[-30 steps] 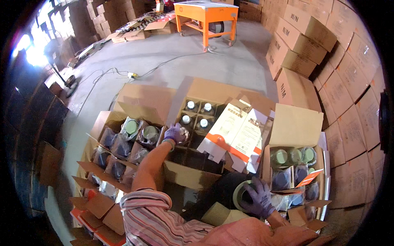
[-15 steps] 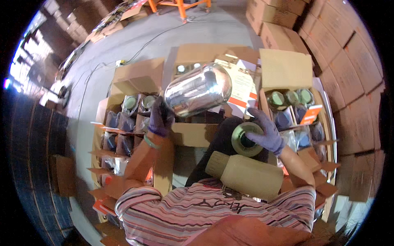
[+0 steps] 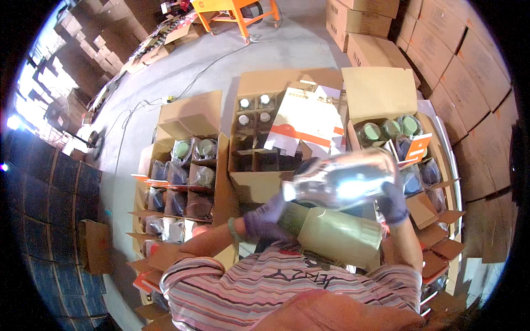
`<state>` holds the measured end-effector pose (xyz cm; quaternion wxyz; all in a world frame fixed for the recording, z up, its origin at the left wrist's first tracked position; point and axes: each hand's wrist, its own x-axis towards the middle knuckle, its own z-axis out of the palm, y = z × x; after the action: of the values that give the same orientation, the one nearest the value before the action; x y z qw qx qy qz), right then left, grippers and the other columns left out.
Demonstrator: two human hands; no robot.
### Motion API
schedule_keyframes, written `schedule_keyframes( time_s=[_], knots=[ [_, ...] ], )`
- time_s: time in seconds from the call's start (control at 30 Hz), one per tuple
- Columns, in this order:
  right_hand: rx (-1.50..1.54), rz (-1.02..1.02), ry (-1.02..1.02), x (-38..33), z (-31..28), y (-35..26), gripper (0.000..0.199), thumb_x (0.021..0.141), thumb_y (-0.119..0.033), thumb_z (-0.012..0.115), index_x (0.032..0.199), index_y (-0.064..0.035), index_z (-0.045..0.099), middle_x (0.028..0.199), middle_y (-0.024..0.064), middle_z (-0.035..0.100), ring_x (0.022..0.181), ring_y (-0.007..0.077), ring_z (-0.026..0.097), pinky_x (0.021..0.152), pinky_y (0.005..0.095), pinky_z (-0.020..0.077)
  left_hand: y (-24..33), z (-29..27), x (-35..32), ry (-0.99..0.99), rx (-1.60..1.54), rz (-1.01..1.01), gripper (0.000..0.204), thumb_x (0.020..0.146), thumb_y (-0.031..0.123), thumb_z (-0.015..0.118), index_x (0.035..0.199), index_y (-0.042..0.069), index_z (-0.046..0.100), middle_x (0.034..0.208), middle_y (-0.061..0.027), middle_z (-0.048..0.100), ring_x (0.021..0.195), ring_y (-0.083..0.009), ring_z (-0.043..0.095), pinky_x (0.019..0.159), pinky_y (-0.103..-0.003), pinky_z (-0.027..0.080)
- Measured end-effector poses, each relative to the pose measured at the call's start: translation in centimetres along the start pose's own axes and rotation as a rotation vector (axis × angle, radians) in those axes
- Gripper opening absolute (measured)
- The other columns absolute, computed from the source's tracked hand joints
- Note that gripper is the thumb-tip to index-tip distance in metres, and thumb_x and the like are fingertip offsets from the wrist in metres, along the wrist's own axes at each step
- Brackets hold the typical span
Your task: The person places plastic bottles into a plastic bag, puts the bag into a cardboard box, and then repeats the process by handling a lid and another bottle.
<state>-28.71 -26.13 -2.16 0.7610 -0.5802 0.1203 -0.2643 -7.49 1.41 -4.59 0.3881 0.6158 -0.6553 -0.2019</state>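
A shiny silvered glass flask liner (image 3: 348, 179), blurred by motion, lies sideways across my lap between my two hands. The fingers of my left hand (image 3: 268, 216), in a purple-grey glove, close on its narrow neck end. At the broad rounded end, my right hand (image 3: 394, 204), gloved alike, grips the glass. Just below the liner, a pale green flask body (image 3: 339, 236) lies on its side against my striped shirt. My left hand partly covers the body's narrower end. The round green part on my lap is hidden behind the liner.
Open divided cartons stand left (image 3: 221, 165), ahead (image 3: 262, 179) and right (image 3: 381, 94). The side ones hold wrapped flasks; the middle one has white-topped items and flat white-orange card (image 3: 303, 118) on it. Stacked boxes (image 3: 469, 116) line the right. An orange stand (image 3: 234, 14) and floor cable lie beyond.
The liner has come from above the middle carton down and right to my lap, its neck now pointing left. My right hand has moved from the green part to the liner's rounded end.
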Motion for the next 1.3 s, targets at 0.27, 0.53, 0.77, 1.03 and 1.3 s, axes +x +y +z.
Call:
schedule_keyframes(
  time_s=[0.27, 0.53, 0.77, 1.03, 1.3],
  knots=[
    [-0.515, 0.063, 0.502, -16.4, -15.8, -0.6, 0.038, 0.098, -0.034, 0.043, 0.124, -0.0063, 0.045, 0.121, 0.0118, 0.05, 0.105, 0.0253, 0.055, 0.092, 0.041, 0.0486, -3.3, -1.8, -6.8, -0.225, 0.082, -0.151, 0.095, 0.056, 0.041, 0.086, 0.135, 0.01, 0.044, 0.128, -0.0193, 0.048, 0.119, -0.0375, 0.046, 0.101, -0.047, 0.039],
    [-0.245, 0.21, 0.406, -17.5, -9.6, 4.5, 0.077, 0.083, -0.043, 0.068, 0.14, -0.0024, 0.035, 0.135, 0.0127, 0.044, 0.121, 0.0212, 0.045, 0.1, 0.0376, 0.04, -4.6, -0.7, -7.4, -0.201, -0.025, -0.214, 0.1, 0.056, 0.042, 0.085, 0.139, 0.009, 0.039, 0.133, -0.0215, 0.045, 0.122, -0.0394, 0.043, 0.103, -0.048, 0.036],
    [-0.399, 0.225, 0.195, -14.8, -0.6, 6.8, 0.096, 0.065, -0.032, 0.084, 0.139, 0.0004, 0.033, 0.135, 0.012, 0.044, 0.126, 0.0224, 0.041, 0.105, 0.0352, 0.0331, -5.5, 2.7, -8.9, -0.033, -0.299, -0.251, 0.109, 0.059, 0.032, 0.089, 0.144, 0.009, 0.026, 0.137, -0.0162, 0.042, 0.126, -0.0294, 0.042, 0.105, -0.044, 0.036],
    [-0.37, 0.55, 0.068, -13.0, -0.6, 4.2, 0.061, 0.076, -0.014, 0.076, 0.127, 0.0034, 0.049, 0.118, 0.0141, 0.061, 0.107, 0.0197, 0.058, 0.093, 0.0329, 0.0465, -4.9, 4.5, -9.5, -0.047, -0.794, -0.533, 0.123, 0.063, 0.019, 0.088, 0.15, 0.014, 0.001, 0.143, -0.013, 0.036, 0.13, -0.0241, 0.037, 0.109, -0.042, 0.031],
    [-0.334, 0.451, -0.199, -13.5, -1.5, 6.0, 0.055, 0.079, -0.013, 0.073, 0.127, 0.002, 0.05, 0.12, 0.0139, 0.061, 0.106, 0.02, 0.061, 0.092, 0.034, 0.0477, -5.4, 5.7, -9.6, 0.147, -0.829, -0.617, 0.078, 0.087, 0.028, 0.067, 0.146, 0.012, 0.018, 0.133, -0.0129, 0.042, 0.122, -0.0224, 0.041, 0.104, -0.038, 0.034]
  ],
)
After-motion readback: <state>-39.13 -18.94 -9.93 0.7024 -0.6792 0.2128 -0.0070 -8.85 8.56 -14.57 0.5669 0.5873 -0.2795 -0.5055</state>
